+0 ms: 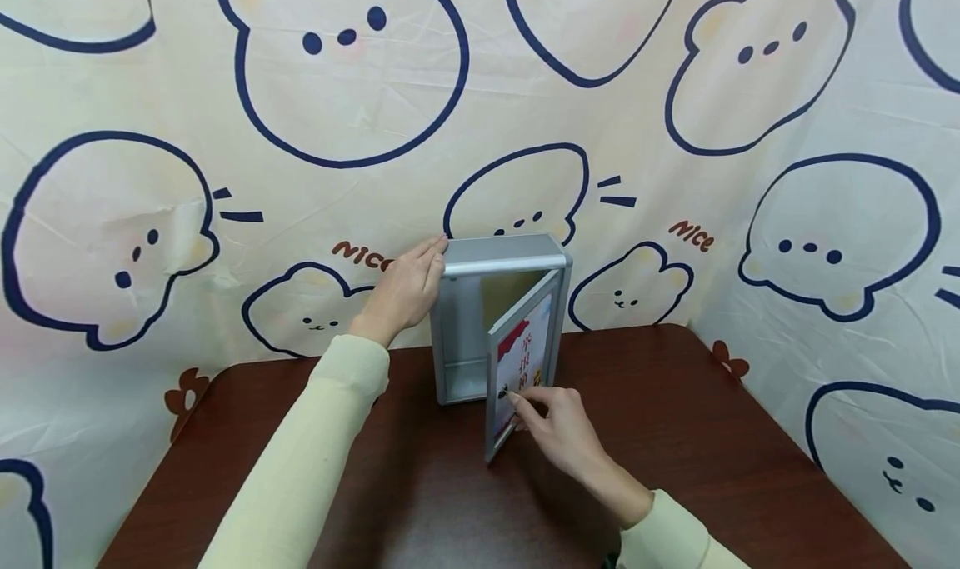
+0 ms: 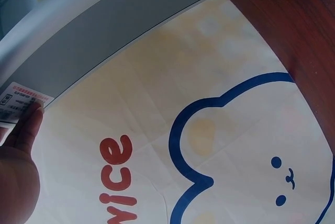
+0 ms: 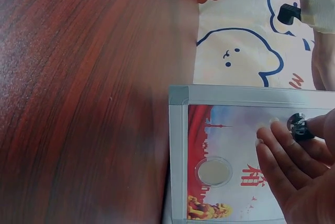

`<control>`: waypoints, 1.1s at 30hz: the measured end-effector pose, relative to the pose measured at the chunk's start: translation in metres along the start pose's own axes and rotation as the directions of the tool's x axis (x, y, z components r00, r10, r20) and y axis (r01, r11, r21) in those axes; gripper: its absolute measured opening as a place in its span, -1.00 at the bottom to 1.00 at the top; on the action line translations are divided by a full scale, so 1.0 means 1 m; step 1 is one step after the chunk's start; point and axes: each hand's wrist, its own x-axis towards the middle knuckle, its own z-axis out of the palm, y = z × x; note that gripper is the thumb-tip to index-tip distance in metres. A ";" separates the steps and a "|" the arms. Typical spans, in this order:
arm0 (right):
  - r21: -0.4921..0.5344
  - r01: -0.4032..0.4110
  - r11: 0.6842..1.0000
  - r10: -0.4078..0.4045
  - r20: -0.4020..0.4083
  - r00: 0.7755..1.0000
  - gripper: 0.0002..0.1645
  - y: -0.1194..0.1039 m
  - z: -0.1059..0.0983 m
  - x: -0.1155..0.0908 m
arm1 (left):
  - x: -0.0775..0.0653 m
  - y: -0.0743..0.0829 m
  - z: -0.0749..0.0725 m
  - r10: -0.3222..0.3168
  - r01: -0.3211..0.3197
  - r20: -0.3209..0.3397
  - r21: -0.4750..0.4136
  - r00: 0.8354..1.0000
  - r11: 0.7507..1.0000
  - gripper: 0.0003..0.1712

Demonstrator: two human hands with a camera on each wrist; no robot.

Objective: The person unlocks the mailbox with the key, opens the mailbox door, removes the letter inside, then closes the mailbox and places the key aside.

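A grey metal box (image 1: 500,257) stands upright, its hinged front door (image 1: 525,348) swung partway out toward the right. My left hand (image 1: 405,290) rests at the top left corner with fairly straight fingers. In the left wrist view, a finger touches the side beside a printed label (image 2: 21,102). On the door, my right hand (image 1: 562,431) pinches a black-headed key (image 3: 299,127) at the lock between thumb and forefinger; the other fingers lie extended before the panel. The door panel carries red characters, a red curtain design and a round disc (image 3: 213,172).
The box stands on a dark reddish-brown table (image 1: 442,511), near its back edge. Behind and to the right hangs a pale cloth (image 1: 847,344) printed with blue-outlined cartoon faces. Inside the box, the bottom and left wall (image 1: 461,319) are visible.
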 end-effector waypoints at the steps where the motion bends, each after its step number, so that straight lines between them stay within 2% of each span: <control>1: 0.002 -0.001 1.000 0.001 0.001 1.000 -0.75 0.000 0.000 0.000 | 0.000 0.000 0.000 0.001 -0.001 -0.001 0.000 1.000 1.000 -0.31; 33: 0.004 0.035 0.999 -0.035 0.007 0.999 -0.74 0.009 -0.020 -0.011 | 0.001 0.001 0.001 -0.003 0.003 -0.012 -0.008 1.000 1.000 -0.32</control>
